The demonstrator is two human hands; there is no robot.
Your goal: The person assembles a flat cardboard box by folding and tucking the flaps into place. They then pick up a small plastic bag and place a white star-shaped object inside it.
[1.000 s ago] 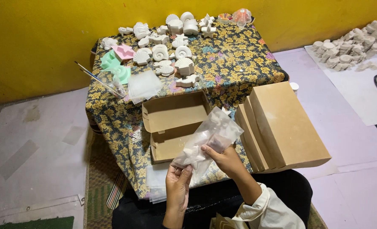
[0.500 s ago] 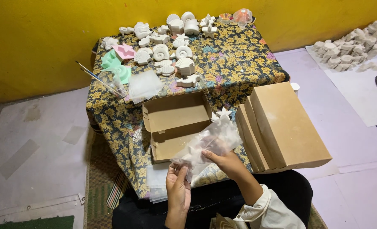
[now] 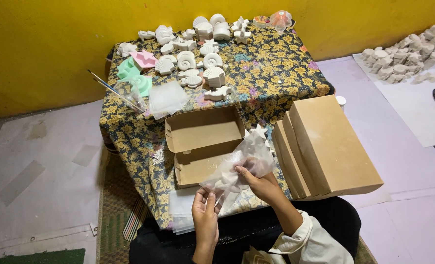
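Holding clear bag (image 3: 237,168) | both hands' fingers pinched on it | cardboard box (image 3: 205,144) open, empty

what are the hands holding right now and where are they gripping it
Both hold one crinkled clear plastic bag over the open cardboard box: the left hand pinches its lower end, the right hand grips its middle.

A clear plastic bag (image 3: 244,164), thin and crumpled, is held in the air just in front of the open cardboard box (image 3: 204,144), over that box's near right corner. It is partly see-through (something pale and whitish shows inside, its shape unclear). The bag slants, its upper end toward the box's right wall, its lower end hanging nearer the person, below the box.
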